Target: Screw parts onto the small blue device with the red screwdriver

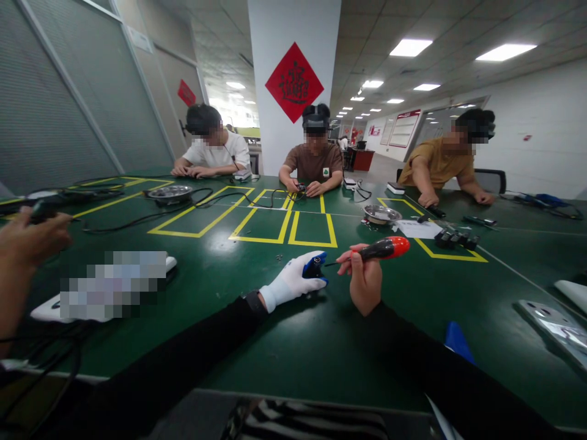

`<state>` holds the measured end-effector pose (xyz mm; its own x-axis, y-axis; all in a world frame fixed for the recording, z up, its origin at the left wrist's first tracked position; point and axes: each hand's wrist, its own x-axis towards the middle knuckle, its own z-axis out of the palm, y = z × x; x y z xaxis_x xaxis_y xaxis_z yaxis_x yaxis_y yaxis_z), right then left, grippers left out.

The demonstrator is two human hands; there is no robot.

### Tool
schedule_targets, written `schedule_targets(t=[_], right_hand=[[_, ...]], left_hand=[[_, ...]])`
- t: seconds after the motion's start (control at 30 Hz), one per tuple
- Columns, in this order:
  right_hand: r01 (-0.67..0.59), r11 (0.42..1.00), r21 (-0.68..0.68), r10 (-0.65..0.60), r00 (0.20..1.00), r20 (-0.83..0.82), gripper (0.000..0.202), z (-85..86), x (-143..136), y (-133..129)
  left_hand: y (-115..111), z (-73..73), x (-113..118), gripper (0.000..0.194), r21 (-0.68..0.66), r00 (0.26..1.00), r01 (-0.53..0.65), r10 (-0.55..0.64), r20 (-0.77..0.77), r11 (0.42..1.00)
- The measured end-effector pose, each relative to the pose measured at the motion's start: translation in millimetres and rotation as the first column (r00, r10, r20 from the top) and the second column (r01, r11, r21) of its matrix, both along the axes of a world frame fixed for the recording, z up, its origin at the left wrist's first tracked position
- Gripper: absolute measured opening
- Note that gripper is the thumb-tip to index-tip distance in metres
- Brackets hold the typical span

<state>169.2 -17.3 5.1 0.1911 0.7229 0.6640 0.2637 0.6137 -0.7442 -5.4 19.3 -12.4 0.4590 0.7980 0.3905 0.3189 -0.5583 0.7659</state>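
Note:
My left hand (293,278), in a white glove with blue fingertips, is closed around a small black part (313,267) just above the green table. A round hole or metal ring shows on the part's upper side. In my bare right hand (365,282) is a screwdriver (384,249) with a red and black handle. Its thin dark shaft points left, toward the black part; whether the tip touches it I cannot tell. Several tiny bits, perhaps screws (279,257), lie on the table beyond my left hand.
Yellow tape rectangles (313,244) mark the green table (257,360). A metal bowl (382,214), a white sheet (419,229) and several black parts (456,238) lie at the right. Another bowl (170,194) stands left. Co-workers sit opposite; another person's hand (34,235) enters at left.

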Motion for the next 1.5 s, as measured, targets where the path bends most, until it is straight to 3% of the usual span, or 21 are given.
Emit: schedule_targets(t=[0.13, 0.3, 0.53, 1.0, 1.27, 1.5], right_hand=[[-0.055, 0.998, 0.038, 0.055, 0.998, 0.006, 0.019, -0.6, -4, -9], [-0.136, 0.990, 0.043, 0.136, 0.991, 0.006, 0.018, 1.3, -8, -14], [-0.157, 0.988, 0.001, 0.157, 0.983, 0.095, 0.017, 2.0, -7, -15], [-0.217, 0.975, 0.045, 0.213, 0.973, 0.084, 0.012, 0.2, -6, -14], [-0.223, 0.973, 0.061, 0.219, 0.973, 0.068, 0.013, -0.7, -5, -12], [-0.242, 0.969, 0.057, 0.240, 0.970, 0.035, 0.013, 0.6, -7, -13]], left_hand=[[-2, 1.4, 0, 0.050, -0.040, 1.000, 0.003, -0.004, -0.029, 0.999], [-4, 3.5, 0, 0.045, 0.002, 0.998, 0.000, 0.000, -0.064, 1.000], [-2, 2.1, 0, 0.040, 0.040, 0.992, 0.001, 0.004, -0.125, 0.999], [-4, 4.5, 0, 0.028, -0.022, 0.991, 0.059, -0.061, -0.122, 0.998], [-5, 4.1, 0, 0.030, -0.080, 0.995, 0.033, -0.040, -0.087, 0.996], [-6, 4.8, -2, 0.056, 0.059, 1.000, 0.021, -0.021, 0.016, 0.998]])
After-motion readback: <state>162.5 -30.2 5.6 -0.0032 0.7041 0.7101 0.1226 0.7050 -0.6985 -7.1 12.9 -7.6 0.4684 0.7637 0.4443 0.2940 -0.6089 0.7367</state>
